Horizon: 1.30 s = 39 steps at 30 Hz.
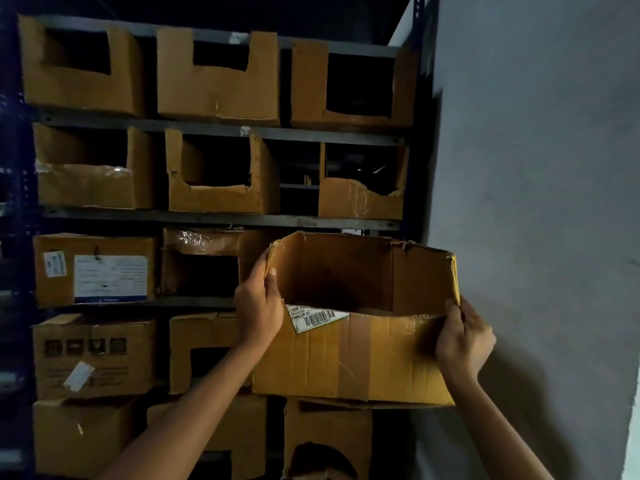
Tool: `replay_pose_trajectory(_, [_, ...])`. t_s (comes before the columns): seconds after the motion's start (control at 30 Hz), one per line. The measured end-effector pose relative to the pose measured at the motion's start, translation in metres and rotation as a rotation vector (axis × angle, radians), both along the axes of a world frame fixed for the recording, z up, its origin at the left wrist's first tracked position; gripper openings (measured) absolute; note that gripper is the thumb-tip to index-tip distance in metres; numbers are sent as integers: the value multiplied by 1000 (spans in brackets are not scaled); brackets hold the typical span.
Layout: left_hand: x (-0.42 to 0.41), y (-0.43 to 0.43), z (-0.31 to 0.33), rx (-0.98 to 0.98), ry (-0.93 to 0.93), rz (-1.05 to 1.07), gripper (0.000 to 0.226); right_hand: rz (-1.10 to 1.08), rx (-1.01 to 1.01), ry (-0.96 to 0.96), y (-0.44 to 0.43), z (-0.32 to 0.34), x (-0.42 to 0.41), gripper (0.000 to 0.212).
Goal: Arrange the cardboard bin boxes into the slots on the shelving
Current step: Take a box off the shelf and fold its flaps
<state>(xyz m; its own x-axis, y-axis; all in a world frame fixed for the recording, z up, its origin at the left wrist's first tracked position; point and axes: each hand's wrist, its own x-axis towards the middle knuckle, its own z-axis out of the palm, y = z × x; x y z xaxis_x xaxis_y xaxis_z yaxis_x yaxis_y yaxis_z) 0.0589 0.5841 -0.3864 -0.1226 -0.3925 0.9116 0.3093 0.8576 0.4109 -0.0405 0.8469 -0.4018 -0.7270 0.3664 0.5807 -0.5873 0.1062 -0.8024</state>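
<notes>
An open-topped cardboard bin box point(353, 358) with a barcode label on its front is held in the air in front of the right column of the metal shelving point(221, 218). My left hand point(259, 306) grips its left wall, thumb inside the edge. My right hand point(462, 336) grips its right front corner. The box covers the right slot of the third shelf level, so what lies behind it is hidden.
Other cardboard bin boxes fill the slots: three on the top row point(218, 76), three on the second row point(218, 174), more below on the left point(93, 270) and at the bottom point(329, 441). A grey wall point(536, 168) stands close on the right.
</notes>
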Motion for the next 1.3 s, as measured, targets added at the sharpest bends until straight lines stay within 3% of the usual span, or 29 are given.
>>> replay_pose_trajectory(0.37, [-76,-30,-17,40,51,-39,42,-10,-49,-32,-35,-16,-88,26])
replay_pose_trajectory(0.6, [-146,-68,-37,86,49,-70,45,-49,21,-44,-75,-18,-156,27])
replay_pose_trajectory(0.8, [-207,-99,-43,51,-90,-131,36,2,106,-82,-104,-27,-201,22])
replay_pose_trajectory(0.87, [-224,-110,-46,33,-127,-109,46,56,162,-143,-115,-28,-215,20])
replay_pose_trajectory(0.9, [-233,-115,-49,13,-136,-81,58,75,171,-167,-121,-31,-224,35])
replay_pose_trajectory(0.97, [-248,-122,-52,-61,-90,7,74,78,153,-94,-134,-39,-236,75])
replay_pose_trajectory(1.03, [-254,-124,-45,-160,-44,81,75,22,171,44,-143,-41,-239,91])
replay_pose_trajectory(1.17, [-274,-134,-36,-484,-167,295,62,-198,506,394,-160,-43,-256,77])
replay_pose_trajectory(1.3, [-301,-153,-40,-564,-280,382,50,-250,782,447,-173,-48,-292,49])
